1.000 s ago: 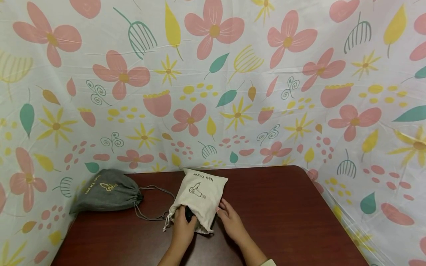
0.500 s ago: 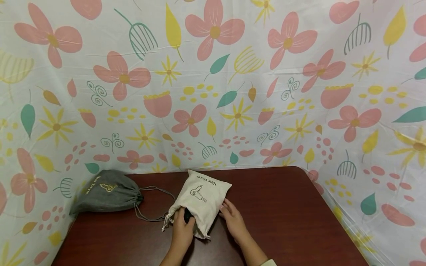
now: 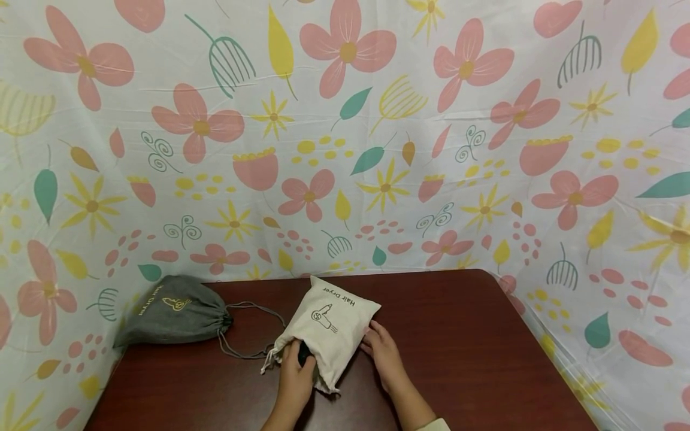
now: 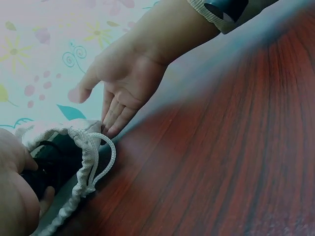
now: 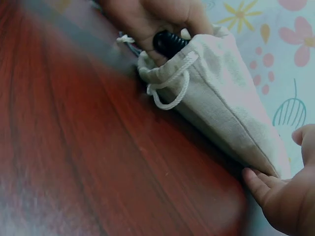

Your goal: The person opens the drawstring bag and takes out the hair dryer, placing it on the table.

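A cream drawstring bag point(image 3: 329, 326) printed "Hair Dryer" lies on the table, its mouth toward me. My left hand point(image 3: 295, 374) reaches into that mouth and grips a black hair dryer point(image 3: 304, 353), mostly hidden by the cloth. Its ribbed black end point(image 5: 170, 44) pokes out beside the fingers in the right wrist view, and dark parts show inside the bag in the left wrist view. At the bag's far right side, my right hand point(image 3: 384, 353) touches the cloth with fairly straight fingers. White cord point(image 4: 106, 155) loops from the gathered rim.
To the left lies a full grey drawstring bag point(image 3: 178, 311), also printed "Hair Dryer", with its grey cords point(image 3: 242, 353) trailing toward the cream bag. The dark red-brown table point(image 3: 458, 347) ends at a flower-patterned curtain point(image 3: 377, 149) behind and at the sides.
The cream bag has turned clockwise and its far end has shifted right. My right hand has moved slightly right with it, while my left hand has stayed in the bag's mouth.
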The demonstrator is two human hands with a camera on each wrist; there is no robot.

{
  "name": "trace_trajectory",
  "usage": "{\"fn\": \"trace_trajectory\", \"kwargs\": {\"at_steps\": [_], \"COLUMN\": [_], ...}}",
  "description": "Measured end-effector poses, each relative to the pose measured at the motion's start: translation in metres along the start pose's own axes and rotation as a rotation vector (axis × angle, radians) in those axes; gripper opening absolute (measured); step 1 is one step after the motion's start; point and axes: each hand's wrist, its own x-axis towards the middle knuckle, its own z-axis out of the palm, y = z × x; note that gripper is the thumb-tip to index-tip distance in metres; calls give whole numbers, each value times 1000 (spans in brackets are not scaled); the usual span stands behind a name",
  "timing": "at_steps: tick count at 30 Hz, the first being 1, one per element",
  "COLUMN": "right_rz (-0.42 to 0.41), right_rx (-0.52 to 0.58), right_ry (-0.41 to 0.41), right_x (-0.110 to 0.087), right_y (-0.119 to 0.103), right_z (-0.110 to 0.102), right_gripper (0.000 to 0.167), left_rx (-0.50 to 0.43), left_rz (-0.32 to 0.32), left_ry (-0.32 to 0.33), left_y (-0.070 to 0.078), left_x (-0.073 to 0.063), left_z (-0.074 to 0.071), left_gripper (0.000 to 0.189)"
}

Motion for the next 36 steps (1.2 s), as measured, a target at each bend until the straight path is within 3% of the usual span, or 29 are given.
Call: {"fn": "trace_trajectory", "kwargs": {"at_steps": [6, 15, 26, 36], "right_rz": [42, 64, 61, 83], "right_rx": [103, 135, 249, 383], "right_ry": [24, 55, 121, 197], "right_x": [7, 11, 17, 21], "right_y": [2, 3, 6, 8], "right_z": [-4, -9, -15, -21], "right_gripper": [68, 70, 54, 56], "left_rx": [-27, -35, -36, -3], "left_rz": [-16, 1, -15, 29], "left_ry": [-44, -33, -98, -128], "left_y": [-3, -2, 1, 0], "left_x": [-2, -7, -11, -11], "left_z": [1, 1, -1, -3], "left_gripper": [60, 61, 56, 54]}}
